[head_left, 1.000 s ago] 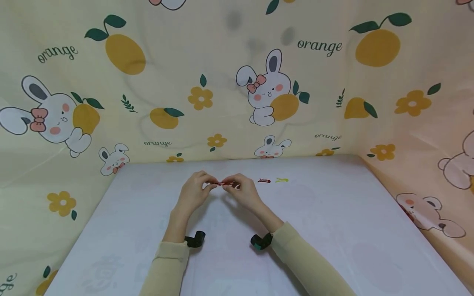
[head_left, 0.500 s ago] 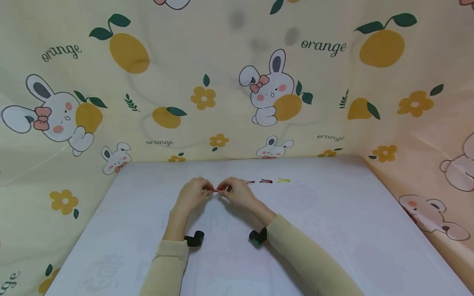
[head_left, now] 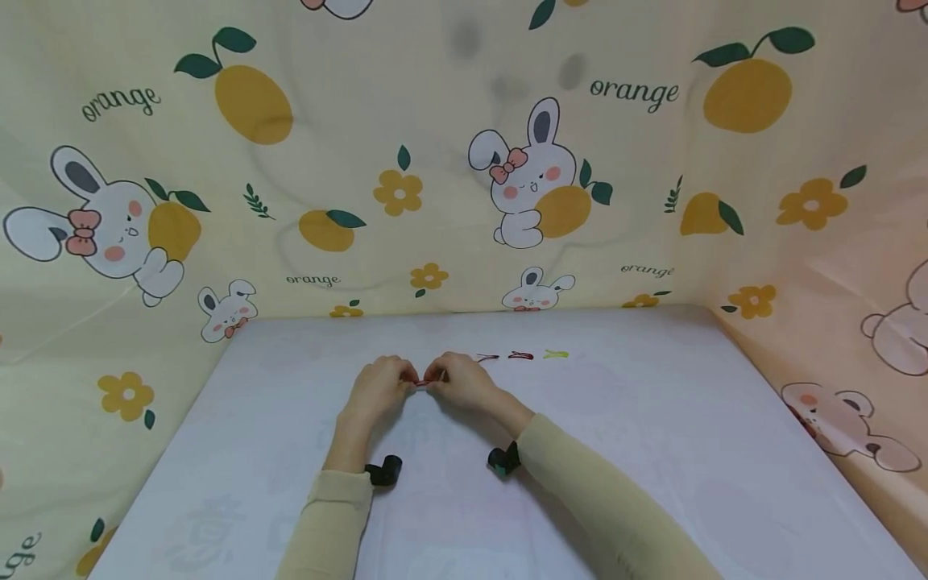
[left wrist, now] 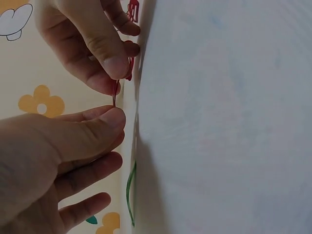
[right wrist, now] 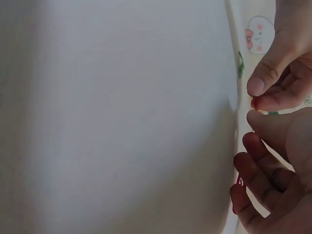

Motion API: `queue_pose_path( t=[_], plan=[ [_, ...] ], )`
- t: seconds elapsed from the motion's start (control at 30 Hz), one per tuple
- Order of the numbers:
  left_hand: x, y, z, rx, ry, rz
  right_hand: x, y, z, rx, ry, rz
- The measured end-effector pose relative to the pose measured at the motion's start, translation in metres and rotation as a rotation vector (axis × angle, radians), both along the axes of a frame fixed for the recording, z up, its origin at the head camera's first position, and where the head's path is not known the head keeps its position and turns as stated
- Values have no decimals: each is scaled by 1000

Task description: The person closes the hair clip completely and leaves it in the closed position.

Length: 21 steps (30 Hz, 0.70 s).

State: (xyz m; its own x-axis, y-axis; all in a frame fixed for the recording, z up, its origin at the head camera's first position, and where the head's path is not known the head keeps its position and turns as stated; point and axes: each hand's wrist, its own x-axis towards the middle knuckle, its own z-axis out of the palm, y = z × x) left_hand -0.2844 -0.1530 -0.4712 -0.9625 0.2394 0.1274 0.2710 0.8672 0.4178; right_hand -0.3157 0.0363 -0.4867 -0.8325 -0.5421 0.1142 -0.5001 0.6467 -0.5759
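In the head view, both hands meet over the white table and pinch a thin red hair clip (head_left: 423,383) between them. The left hand (head_left: 380,387) grips its left end with thumb and forefinger. At its right end, the right hand (head_left: 462,382) holds it by the fingertips. From the left wrist, the clip (left wrist: 115,93) shows edge-on in the small gap between the two hands; its ends are hidden by the fingers. Just past the right hand lie a reddish clip (head_left: 488,357), a dark red clip (head_left: 520,355) and a yellow-green clip (head_left: 556,354).
A thin green clip (left wrist: 130,195) lies beyond the left hand, hidden in the head view. The white table (head_left: 616,483) ends at a cream cloth wall (head_left: 435,105) printed with rabbits and oranges. Each wrist wears a small black camera (head_left: 385,471).
Both hands have come nearer the person with the red clip held between them. The reddish clip beside the right hand, covered a second ago, now shows.
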Motion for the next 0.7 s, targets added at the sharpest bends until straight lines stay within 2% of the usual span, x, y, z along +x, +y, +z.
queue_pose_path(
  t=[0.33, 0.7],
  plan=[
    [1, 0, -4, -75, 38, -8, 0, -4, -1, 45, 17, 18],
    [-1, 1, -6, -74, 7, 11, -3, -5, -5, 68, 14, 25]
  ],
)
